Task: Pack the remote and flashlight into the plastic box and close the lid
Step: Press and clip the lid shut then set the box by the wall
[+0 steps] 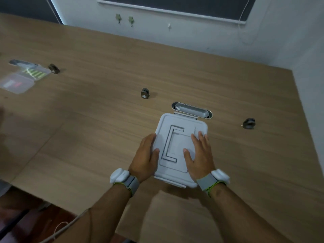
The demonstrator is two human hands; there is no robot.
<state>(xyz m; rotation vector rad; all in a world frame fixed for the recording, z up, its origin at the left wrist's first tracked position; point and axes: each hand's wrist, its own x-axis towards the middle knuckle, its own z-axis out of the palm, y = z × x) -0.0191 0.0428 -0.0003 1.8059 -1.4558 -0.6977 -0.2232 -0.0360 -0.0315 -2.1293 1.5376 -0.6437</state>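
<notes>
A white plastic box (pixel 177 141) stands on the wooden table (pixel 87 128) just in front of me, with its lid lying on top. My left hand (pixel 145 156) clasps the box's left side, thumb over the lid's edge. My right hand (pixel 199 155) lies flat on the right half of the lid, fingers spread. A latch flap (pixel 178 184) sticks out at the near edge and another at the far edge (pixel 185 116). No remote or flashlight shows anywhere; the lid hides the inside of the box.
An oval grey recess (pixel 192 110) sits in the table right behind the box. Small dark round objects lie at the middle (pixel 145 93), the right (pixel 249 123) and the far left (pixel 54 68). Clear plastic boxes (pixel 19 81) rest at the far left. A wall bounds the table's right.
</notes>
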